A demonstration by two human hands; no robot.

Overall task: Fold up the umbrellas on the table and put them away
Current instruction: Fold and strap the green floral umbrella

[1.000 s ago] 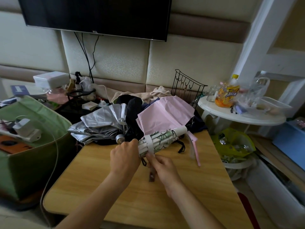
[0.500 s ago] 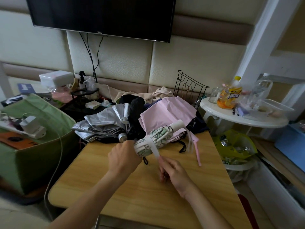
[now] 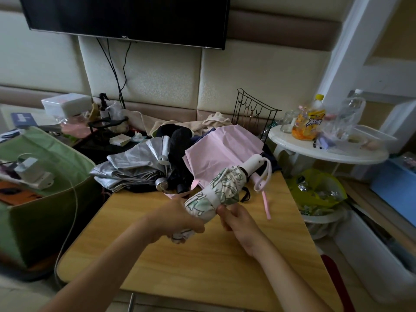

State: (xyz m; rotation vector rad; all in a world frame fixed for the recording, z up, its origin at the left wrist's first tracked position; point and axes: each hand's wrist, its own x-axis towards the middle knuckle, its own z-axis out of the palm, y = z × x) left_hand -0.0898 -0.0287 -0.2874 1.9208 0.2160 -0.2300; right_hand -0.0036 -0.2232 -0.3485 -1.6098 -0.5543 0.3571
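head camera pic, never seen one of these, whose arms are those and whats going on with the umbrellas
There is no machine here. The camera sits on a person's head, looking forward and down, so the two arms reaching in from below are their own. The left hand grips the lower end of a rolled patterned umbrella; the right hand pinches at the white strap wrapped round it. Behind, on the wooden table, lie a silver umbrella and a pink umbrella, both not yet folded up.
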